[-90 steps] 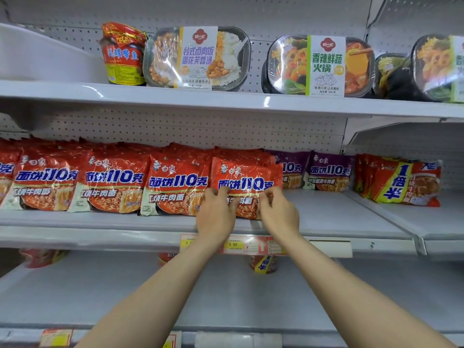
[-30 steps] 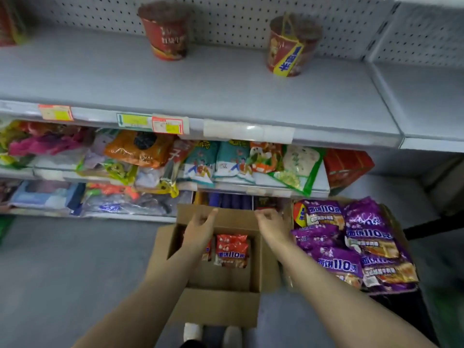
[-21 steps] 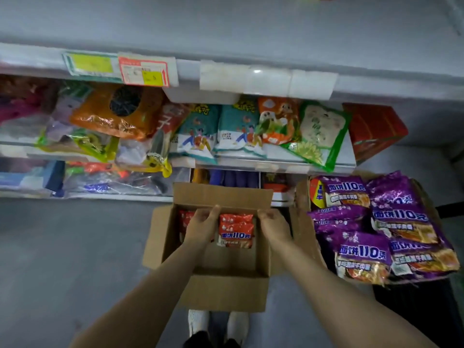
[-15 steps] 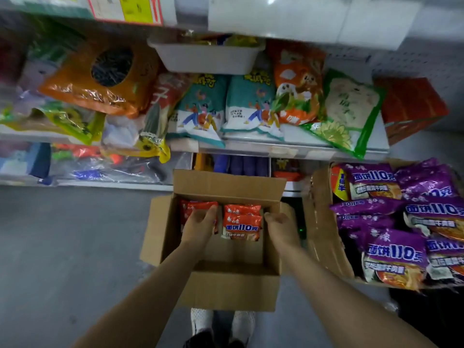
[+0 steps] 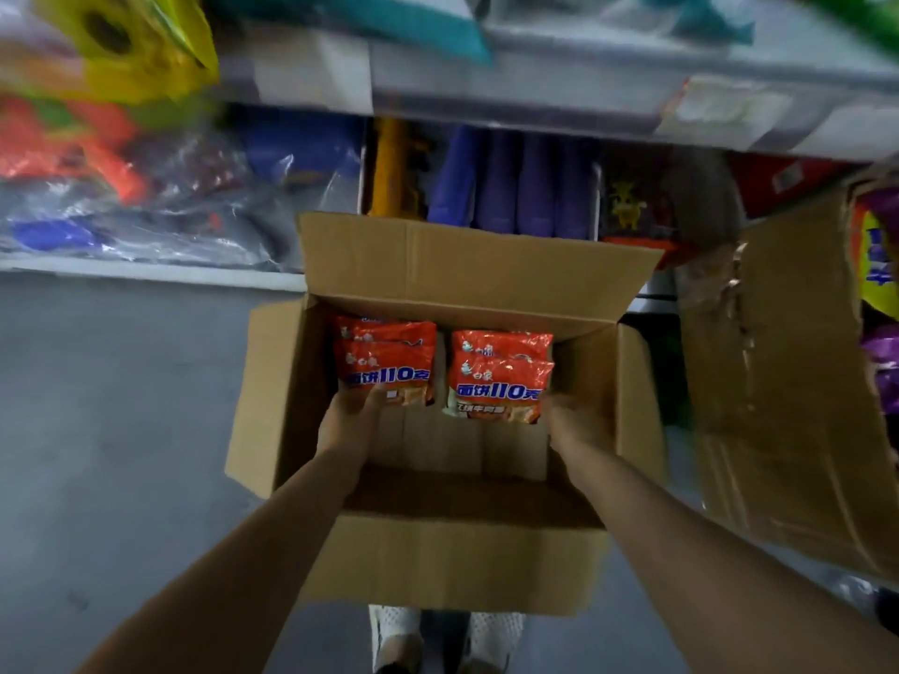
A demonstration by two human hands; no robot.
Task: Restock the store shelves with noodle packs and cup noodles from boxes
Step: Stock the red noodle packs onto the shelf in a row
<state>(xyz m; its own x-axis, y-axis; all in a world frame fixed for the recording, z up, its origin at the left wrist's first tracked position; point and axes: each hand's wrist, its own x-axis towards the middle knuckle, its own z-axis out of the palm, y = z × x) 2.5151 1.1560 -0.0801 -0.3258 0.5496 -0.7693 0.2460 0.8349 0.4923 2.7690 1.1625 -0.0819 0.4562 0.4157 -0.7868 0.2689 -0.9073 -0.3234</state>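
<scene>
An open cardboard box (image 5: 428,552) stands on the floor in front of me. Against its far wall lie two short stacks of red noodle packs, a left stack (image 5: 386,364) and a right stack (image 5: 498,377). My left hand (image 5: 348,418) pinches the lower edge of the top left pack, with its fingertips tucked under that edge. My right hand (image 5: 579,423) is down in the box at the lower right corner of the right stack and touches it with relaxed fingers. The fingertips of that hand are hidden.
A second, torn cardboard box (image 5: 778,381) with purple noodle packs (image 5: 883,367) stands at the right. The bottom shelf (image 5: 146,270) behind the box holds bagged goods and purple items. Grey floor (image 5: 112,406) lies to the left. My shoes (image 5: 442,639) show under the box.
I turned from the red packs on the shelf down to the floor box. Both hands went deeper into it, and the left hand took hold of the left stack's top pack.
</scene>
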